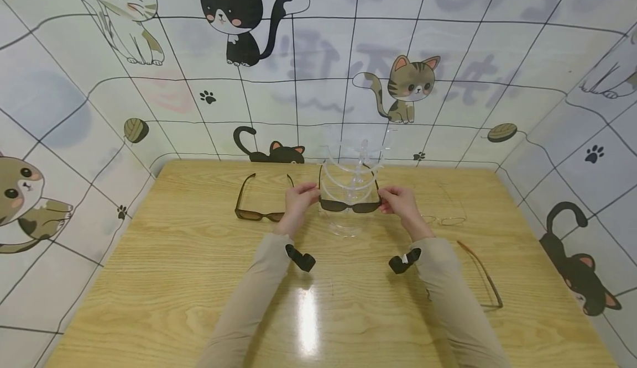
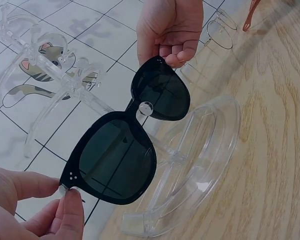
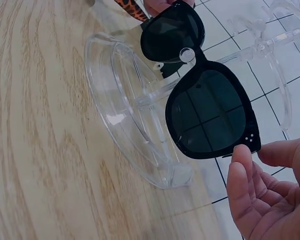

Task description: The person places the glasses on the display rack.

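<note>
The left hand point(image 1: 299, 204) and right hand point(image 1: 400, 202) each pinch a front corner of the black sunglasses point(image 2: 125, 131), which sit at the lower part of the clear display stand point(image 2: 72, 85). Keeping both corners level and the bridge centred on the round knob point(image 2: 144, 109) should seat them best. The wrist views show that knob; the head view cannot resolve it, but adds brown-lensed sunglasses point(image 1: 249, 214) beside the left hand.
</note>
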`<action>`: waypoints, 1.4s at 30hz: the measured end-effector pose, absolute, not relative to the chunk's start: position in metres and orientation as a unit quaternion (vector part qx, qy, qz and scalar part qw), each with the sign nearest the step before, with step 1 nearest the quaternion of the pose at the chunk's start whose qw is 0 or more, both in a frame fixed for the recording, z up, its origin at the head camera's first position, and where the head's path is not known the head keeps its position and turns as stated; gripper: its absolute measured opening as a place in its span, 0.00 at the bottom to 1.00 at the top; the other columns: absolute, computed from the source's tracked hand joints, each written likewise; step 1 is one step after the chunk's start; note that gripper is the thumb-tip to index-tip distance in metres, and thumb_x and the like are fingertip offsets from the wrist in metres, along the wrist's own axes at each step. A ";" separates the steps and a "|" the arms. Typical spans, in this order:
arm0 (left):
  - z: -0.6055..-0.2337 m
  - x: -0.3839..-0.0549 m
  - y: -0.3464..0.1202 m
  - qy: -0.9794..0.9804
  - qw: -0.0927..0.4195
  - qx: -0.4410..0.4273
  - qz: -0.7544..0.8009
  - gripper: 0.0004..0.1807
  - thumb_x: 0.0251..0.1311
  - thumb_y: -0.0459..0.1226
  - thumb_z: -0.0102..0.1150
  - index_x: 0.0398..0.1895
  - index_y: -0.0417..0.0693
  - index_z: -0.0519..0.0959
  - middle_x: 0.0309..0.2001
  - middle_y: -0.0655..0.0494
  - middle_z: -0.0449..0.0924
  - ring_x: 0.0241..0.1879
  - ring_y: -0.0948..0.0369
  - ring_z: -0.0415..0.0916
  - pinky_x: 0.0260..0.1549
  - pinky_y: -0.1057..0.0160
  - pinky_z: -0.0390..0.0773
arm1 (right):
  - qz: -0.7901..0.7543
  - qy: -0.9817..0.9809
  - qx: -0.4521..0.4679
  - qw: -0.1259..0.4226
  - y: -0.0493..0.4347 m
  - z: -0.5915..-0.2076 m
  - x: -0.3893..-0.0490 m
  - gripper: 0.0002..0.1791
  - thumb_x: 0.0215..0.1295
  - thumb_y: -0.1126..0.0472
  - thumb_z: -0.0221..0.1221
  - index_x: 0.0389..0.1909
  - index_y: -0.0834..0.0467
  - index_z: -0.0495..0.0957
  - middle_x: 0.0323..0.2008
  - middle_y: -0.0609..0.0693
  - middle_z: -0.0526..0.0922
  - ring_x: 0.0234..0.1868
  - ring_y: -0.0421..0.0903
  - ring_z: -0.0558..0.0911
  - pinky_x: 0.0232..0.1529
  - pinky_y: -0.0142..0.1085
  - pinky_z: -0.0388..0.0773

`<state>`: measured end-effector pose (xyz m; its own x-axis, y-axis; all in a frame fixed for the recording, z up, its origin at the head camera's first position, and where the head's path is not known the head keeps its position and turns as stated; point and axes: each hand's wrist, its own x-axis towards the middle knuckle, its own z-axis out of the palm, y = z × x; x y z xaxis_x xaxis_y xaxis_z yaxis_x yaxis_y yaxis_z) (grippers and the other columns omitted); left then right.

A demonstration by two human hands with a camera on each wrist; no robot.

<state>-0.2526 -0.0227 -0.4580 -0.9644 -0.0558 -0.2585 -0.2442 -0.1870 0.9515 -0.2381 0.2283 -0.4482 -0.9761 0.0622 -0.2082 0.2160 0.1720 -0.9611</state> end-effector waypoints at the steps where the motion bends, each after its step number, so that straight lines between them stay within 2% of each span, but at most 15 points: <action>1: -0.458 -0.253 -0.022 0.634 0.061 -0.121 0.762 0.16 0.58 0.27 0.59 0.50 0.34 0.78 0.46 0.41 0.78 0.38 0.58 0.79 0.46 0.61 0.79 | -0.638 0.762 0.094 0.060 0.228 -0.449 -0.238 0.20 0.69 0.63 0.52 0.51 0.78 0.69 0.17 0.47 0.76 0.15 0.36 0.77 0.21 0.26 0.78; 6: -0.458 -0.253 -0.022 0.637 0.059 -0.124 0.759 0.15 0.58 0.27 0.59 0.50 0.34 0.78 0.47 0.41 0.78 0.37 0.58 0.80 0.45 0.61 0.79 | -0.638 0.763 0.090 0.059 0.228 -0.450 -0.238 0.21 0.69 0.62 0.52 0.51 0.79 0.69 0.18 0.47 0.76 0.16 0.35 0.77 0.21 0.26 0.78; 18: -0.456 -0.251 -0.026 0.637 0.062 -0.121 0.759 0.16 0.59 0.28 0.58 0.51 0.34 0.77 0.49 0.42 0.77 0.42 0.55 0.78 0.48 0.60 0.78 | -0.626 0.774 0.083 0.050 0.228 -0.447 -0.234 0.21 0.70 0.62 0.51 0.52 0.78 0.69 0.21 0.49 0.77 0.18 0.36 0.78 0.25 0.28 0.80; 26: -0.450 -0.246 -0.035 0.663 0.046 -0.100 0.740 0.19 0.59 0.29 0.57 0.55 0.31 0.74 0.51 0.40 0.76 0.47 0.51 0.77 0.51 0.56 0.76 | -0.589 0.804 0.066 0.032 0.230 -0.437 -0.215 0.20 0.70 0.61 0.52 0.52 0.75 0.71 0.26 0.52 0.80 0.26 0.41 0.82 0.31 0.34 0.82; 31: -0.449 -0.239 -0.045 0.679 0.049 -0.084 0.727 0.20 0.60 0.30 0.57 0.55 0.33 0.74 0.50 0.40 0.77 0.48 0.50 0.77 0.52 0.54 0.75 | -0.591 0.804 0.056 0.037 0.230 -0.433 -0.200 0.20 0.69 0.60 0.53 0.51 0.75 0.71 0.29 0.56 0.81 0.28 0.43 0.83 0.31 0.33 0.82; 36: -0.449 -0.230 -0.055 0.683 0.048 -0.074 0.725 0.19 0.60 0.30 0.57 0.55 0.34 0.74 0.50 0.40 0.77 0.46 0.51 0.78 0.52 0.54 0.75 | -0.591 0.805 0.049 0.027 0.227 -0.437 -0.189 0.20 0.68 0.58 0.54 0.49 0.73 0.73 0.27 0.52 0.82 0.26 0.41 0.82 0.29 0.32 0.82; 39: -0.444 -0.221 -0.061 0.684 0.045 -0.064 0.725 0.18 0.60 0.29 0.57 0.55 0.33 0.74 0.50 0.38 0.76 0.46 0.51 0.77 0.52 0.53 0.75 | -0.595 0.802 0.049 0.026 0.222 -0.438 -0.184 0.19 0.68 0.59 0.55 0.48 0.73 0.74 0.25 0.51 0.81 0.26 0.43 0.82 0.31 0.36 0.82; 42: -0.443 -0.216 -0.067 0.685 0.042 -0.061 0.724 0.18 0.61 0.29 0.57 0.54 0.34 0.75 0.50 0.37 0.76 0.46 0.51 0.77 0.52 0.51 0.74 | -0.606 0.794 0.041 0.025 0.217 -0.437 -0.179 0.18 0.67 0.61 0.55 0.46 0.74 0.74 0.24 0.50 0.81 0.26 0.45 0.82 0.30 0.36 0.83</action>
<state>-0.2159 -0.0669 -0.4427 -0.9891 -0.0224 -0.1454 -0.1440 -0.0571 0.9879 -0.1794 0.2167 -0.4371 -0.9955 0.0347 -0.0887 0.0947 0.2633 -0.9601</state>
